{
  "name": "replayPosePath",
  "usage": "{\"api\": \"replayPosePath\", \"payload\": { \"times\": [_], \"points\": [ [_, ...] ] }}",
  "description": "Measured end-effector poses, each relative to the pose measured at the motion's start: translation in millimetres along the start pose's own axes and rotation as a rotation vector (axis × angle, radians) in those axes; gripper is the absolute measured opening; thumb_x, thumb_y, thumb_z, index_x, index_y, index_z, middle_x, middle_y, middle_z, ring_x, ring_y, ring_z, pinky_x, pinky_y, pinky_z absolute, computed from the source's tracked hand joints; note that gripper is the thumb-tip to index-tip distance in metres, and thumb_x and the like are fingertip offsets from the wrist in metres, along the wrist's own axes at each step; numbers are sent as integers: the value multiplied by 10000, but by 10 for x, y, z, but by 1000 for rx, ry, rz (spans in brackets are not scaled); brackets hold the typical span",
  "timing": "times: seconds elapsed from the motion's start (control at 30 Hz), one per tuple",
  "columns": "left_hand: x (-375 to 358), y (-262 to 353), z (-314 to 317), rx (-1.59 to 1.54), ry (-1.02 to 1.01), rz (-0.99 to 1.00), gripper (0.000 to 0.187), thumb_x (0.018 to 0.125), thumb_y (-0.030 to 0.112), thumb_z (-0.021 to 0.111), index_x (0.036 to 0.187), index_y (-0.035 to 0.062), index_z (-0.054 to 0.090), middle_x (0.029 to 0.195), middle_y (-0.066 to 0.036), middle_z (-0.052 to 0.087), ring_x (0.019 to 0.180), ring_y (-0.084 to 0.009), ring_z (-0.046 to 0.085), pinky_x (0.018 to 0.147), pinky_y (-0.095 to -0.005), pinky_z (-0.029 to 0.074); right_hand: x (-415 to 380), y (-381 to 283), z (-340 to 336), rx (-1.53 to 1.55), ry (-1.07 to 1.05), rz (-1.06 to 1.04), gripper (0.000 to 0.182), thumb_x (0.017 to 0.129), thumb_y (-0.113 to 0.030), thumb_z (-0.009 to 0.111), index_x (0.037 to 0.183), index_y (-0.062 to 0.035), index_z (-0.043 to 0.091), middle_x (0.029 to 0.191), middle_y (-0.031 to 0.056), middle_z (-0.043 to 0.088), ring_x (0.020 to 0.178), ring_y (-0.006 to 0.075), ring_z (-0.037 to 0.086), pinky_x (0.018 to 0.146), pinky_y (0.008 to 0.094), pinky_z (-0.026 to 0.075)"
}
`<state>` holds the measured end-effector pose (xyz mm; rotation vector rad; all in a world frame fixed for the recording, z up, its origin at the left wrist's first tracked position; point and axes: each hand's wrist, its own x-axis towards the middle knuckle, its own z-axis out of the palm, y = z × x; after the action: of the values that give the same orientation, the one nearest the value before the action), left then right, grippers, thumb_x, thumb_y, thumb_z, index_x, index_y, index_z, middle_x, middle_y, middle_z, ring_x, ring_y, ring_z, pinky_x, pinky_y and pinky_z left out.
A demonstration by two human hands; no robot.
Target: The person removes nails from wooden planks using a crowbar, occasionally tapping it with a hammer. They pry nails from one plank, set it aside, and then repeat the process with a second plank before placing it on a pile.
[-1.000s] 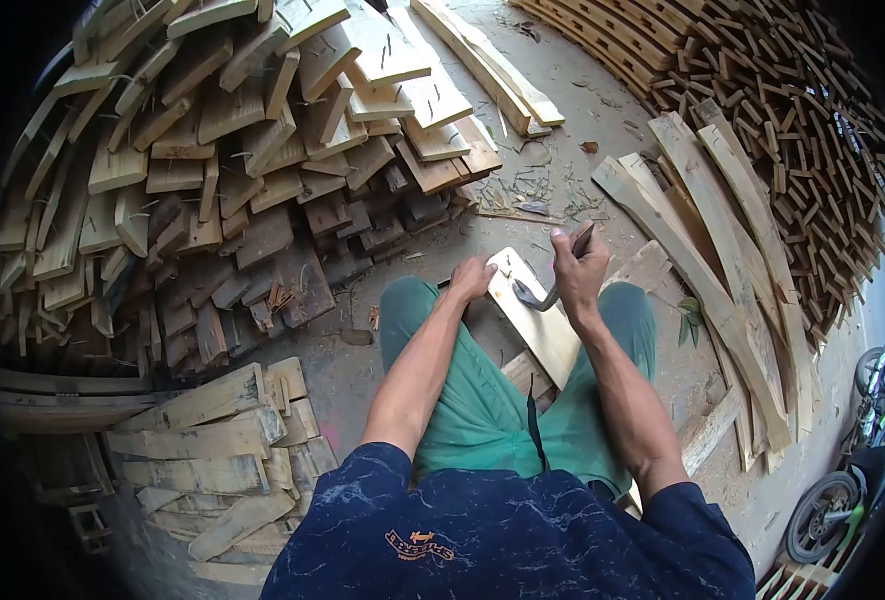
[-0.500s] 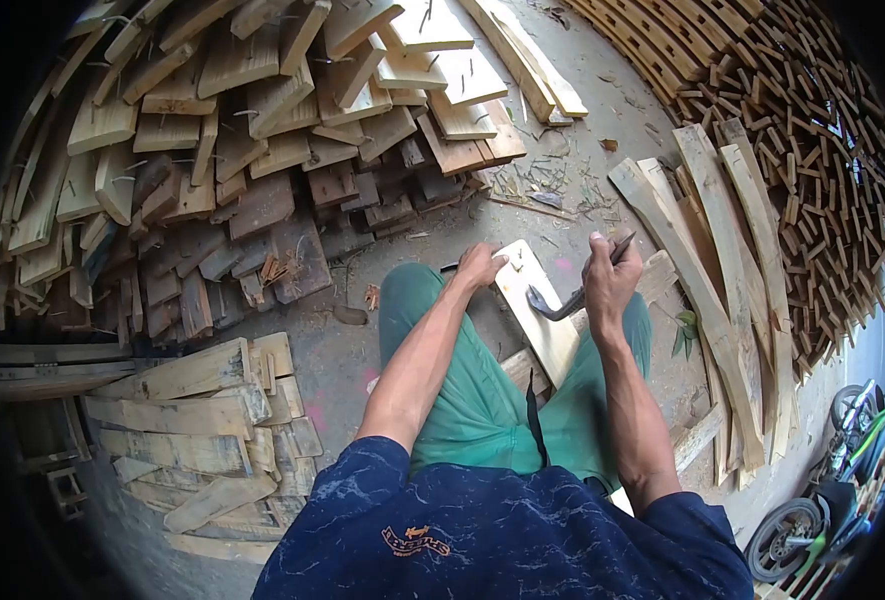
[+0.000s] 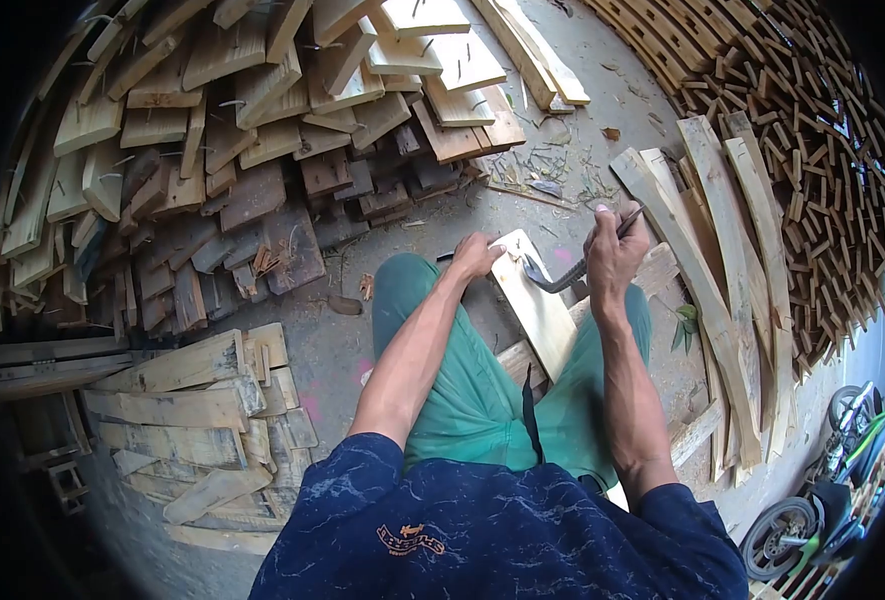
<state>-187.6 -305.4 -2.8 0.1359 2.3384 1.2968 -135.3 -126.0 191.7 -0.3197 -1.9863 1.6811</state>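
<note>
While the board (image 3: 534, 305) lies across my lap between the knees, its long axis runs from near my belly out toward the far left, pale face up. My left hand (image 3: 476, 256) sits on the far end's left edge, fingers curled down onto the wood, pinning it; I can't tell if anything small is pinched under them. My right hand (image 3: 614, 255) is just to the right of that same far end, fist closed tight around the handle of a hammer (image 3: 562, 278). The hammer's dark head points left and down, with its claw end touching or nearly touching the board's face close to the left hand. So the working spot lies left of the right hand and just beside the left hand, which is the nearer one.

No counter here, just my green trousers (image 3: 472, 390) as the support and a dusty concrete floor (image 3: 332, 350) under me. Big heap of nailed scrap planks (image 3: 222, 150) on the far left, a lower stack of boards (image 3: 192, 420) near left, long curved slats (image 3: 722, 250) on the right, and a bicycle (image 3: 822, 500) in the lower right corner.
</note>
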Motion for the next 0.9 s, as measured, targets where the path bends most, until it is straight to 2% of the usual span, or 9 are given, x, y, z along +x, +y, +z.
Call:
{"api": "replayPosePath", "payload": {
  "times": [0.1,0.17,0.33,0.47,0.57,0.73,0.8,0.83,0.9],
  "points": [
    [14,8,11,26,25,11,367,874,279,641,1186,92,685,1058,-216,695,1002,-338,672,903,-408,490,1,67,-19,-33,11,-12,306,888,-128,642,672,-60,436,583,-42,384,545,68,342,471,274,301],
    [-50,91,-36,-8,31,45,355,897,238,628,1189,40,670,997,-196,717,916,-262,689,841,-376,499,8,144,-18,-32,18,-6,310,888,-129,643,668,-60,436,582,-43,385,544,67,340,469,276,301],
    [6,92,-32,-2,41,14,360,890,232,640,1187,30,670,1031,-198,713,931,-267,687,848,-367,499,-114,119,3,140,20,17,234,910,-121,586,760,-92,409,573,-27,404,511,96,409,467,282,361],
    [66,-15,-6,-10,45,7,398,855,285,679,1189,70,680,1069,-208,700,1005,-313,680,909,-387,495,-414,363,-794,590,256,125,119,935,-95,467,867,-110,370,598,36,431,523,164,484,496,316,451],
    [86,-79,23,-12,-33,-22,392,859,290,671,1188,78,682,1057,-198,705,992,-310,685,881,-385,508,-403,356,-750,562,268,158,123,934,-89,470,869,-106,367,626,53,446,529,164,484,520,326,468],
    [-50,48,-9,40,38,9,393,883,316,646,1184,65,678,1040,-213,696,968,-358,678,857,-416,509,-537,393,-619,485,225,161,106,945,-115,462,881,-83,383,618,61,454,532,188,498,550,359,507],
    [-72,116,-36,142,40,-7,386,892,316,627,1194,79,673,1033,-200,704,972,-339,677,864,-407,495,-722,489,-898,530,451,142,135,954,-141,468,861,-58,418,621,67,472,542,207,520,583,377,532],
    [-21,57,-5,170,66,31,390,883,319,641,1198,91,674,1069,-202,696,1006,-344,665,890,-415,487,-697,545,-1037,543,437,111,135,954,-141,468,861,-58,418,621,67,472,542,207,520,583,377,532],
    [-7,111,-61,107,38,7,383,869,306,664,1193,103,684,1109,-191,688,1060,-347,646,936,-407,476,-699,547,-1242,613,553,427,196,963,-166,465,813,-41,448,628,73,487,566,219,545,625,400,550]
  ]
}}
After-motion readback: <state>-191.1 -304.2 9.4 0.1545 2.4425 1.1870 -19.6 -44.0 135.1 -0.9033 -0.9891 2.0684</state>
